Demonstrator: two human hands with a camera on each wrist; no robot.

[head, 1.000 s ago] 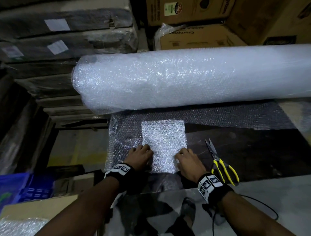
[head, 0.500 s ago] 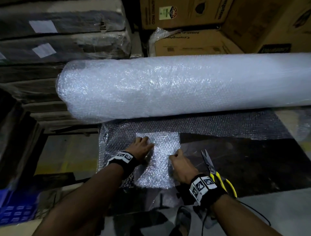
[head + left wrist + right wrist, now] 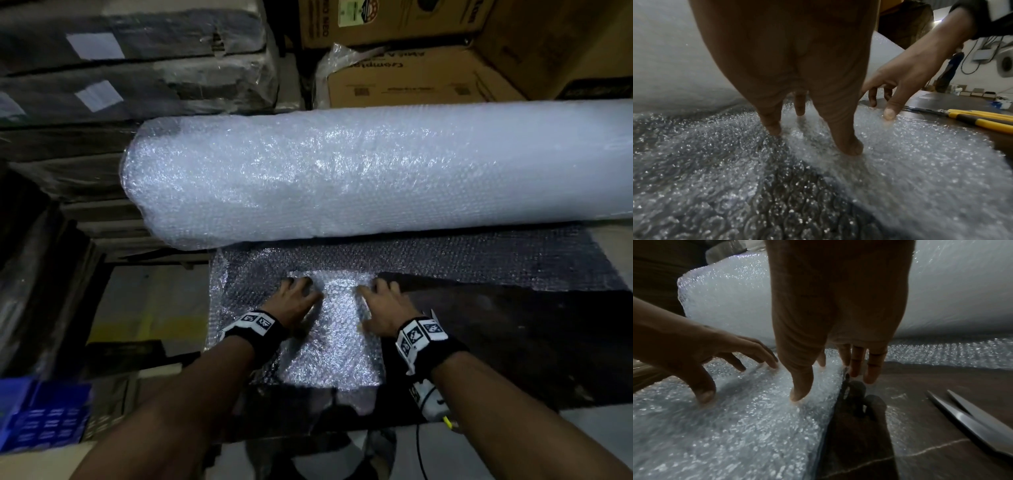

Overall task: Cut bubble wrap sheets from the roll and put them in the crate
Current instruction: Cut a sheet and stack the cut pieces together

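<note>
Here, both hands lie on a cut bubble wrap sheet (image 3: 334,337) lying flat on the worktop (image 3: 513,342), partly over the unrolled layer, just in front of the roll (image 3: 376,171). Left hand (image 3: 291,301): fingers spread, tips pressing the sheet. Right hand (image 3: 385,308): fingers apart, thumb and forefinger on the sheet, outer fingers on bare worktop past its right edge. Likely smoothing or folding; best done with even fingertip pressure, sliding outward without popping. Scissors (image 3: 972,118) lie just right, blades near; mind them. Blue crate (image 3: 41,411) sits low left, open floor between.
</note>
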